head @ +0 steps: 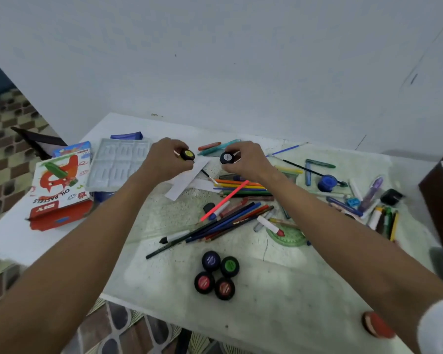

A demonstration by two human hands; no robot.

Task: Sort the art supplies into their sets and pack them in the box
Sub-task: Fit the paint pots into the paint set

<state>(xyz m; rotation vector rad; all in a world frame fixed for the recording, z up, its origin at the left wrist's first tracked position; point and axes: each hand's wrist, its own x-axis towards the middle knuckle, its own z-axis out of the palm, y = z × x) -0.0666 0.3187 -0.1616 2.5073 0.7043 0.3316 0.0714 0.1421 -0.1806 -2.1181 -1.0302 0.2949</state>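
My left hand [164, 159] grips a small black paint pot with a yellow lid label [187, 154] above the far middle of the table. Beside it my right hand [248, 159] holds a black paint pot with a white lid label [227, 157]. Several more pots stand grouped near the front: purple [211, 260], green [230, 266] and two red [204, 282]. Coloured pencils [238, 221] and crayons lie scattered between them and my hands. An oil pastels box [59, 185] and a white plastic tray [118, 164] sit at the left.
More pens, markers [384, 218], a blue pot [327, 183], a green protractor [289, 237] and paper strips [187, 180] litter the right and middle. A dark brown box [437, 200] stands at the right edge. A red round object [376, 325] lies at the front right corner.
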